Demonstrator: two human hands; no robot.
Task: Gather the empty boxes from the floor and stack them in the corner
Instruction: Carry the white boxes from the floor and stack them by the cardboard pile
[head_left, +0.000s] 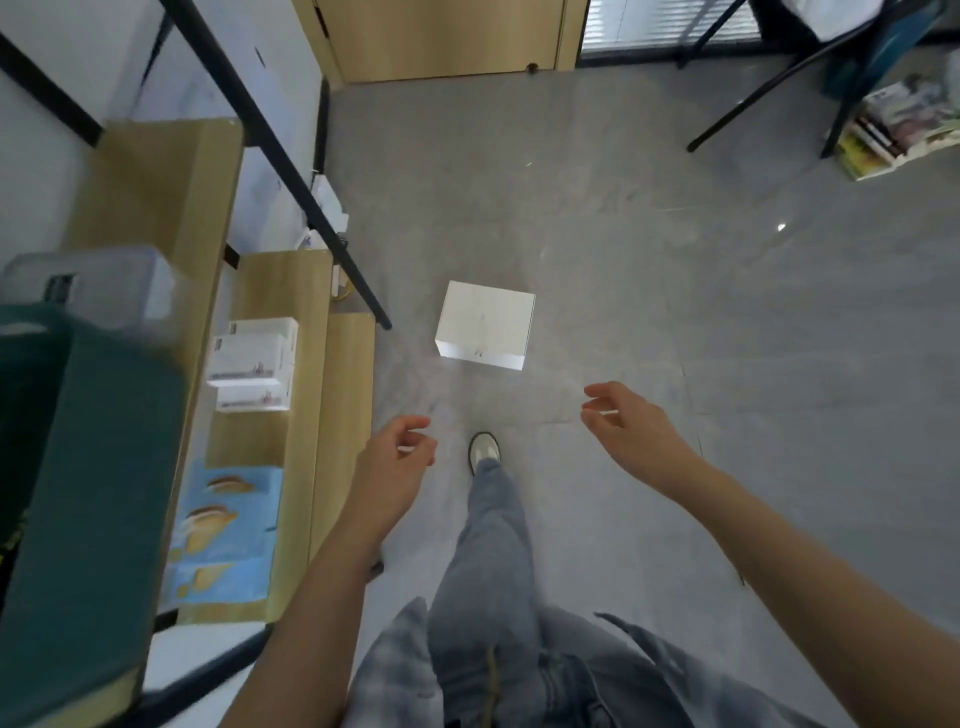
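Observation:
A white box (485, 325) lies flat on the grey floor ahead of me, a step beyond my shoe (484, 451). My left hand (397, 457) reaches forward below and left of the box, fingers curled and apart, holding nothing. My right hand (631, 428) is stretched out below and right of the box, fingers also apart and empty. Neither hand touches the box. Three small white boxes (254, 364) sit stacked on a low wooden shelf at the left.
A wooden shelf unit (291, 291) with black metal legs (291, 156) stands along the left wall, with a dark green case (88, 493) and a blue printed sheet (228, 530). A wooden door (447, 36) is ahead. Chair legs (769, 88) and stacked books (893, 130) occupy the far right.

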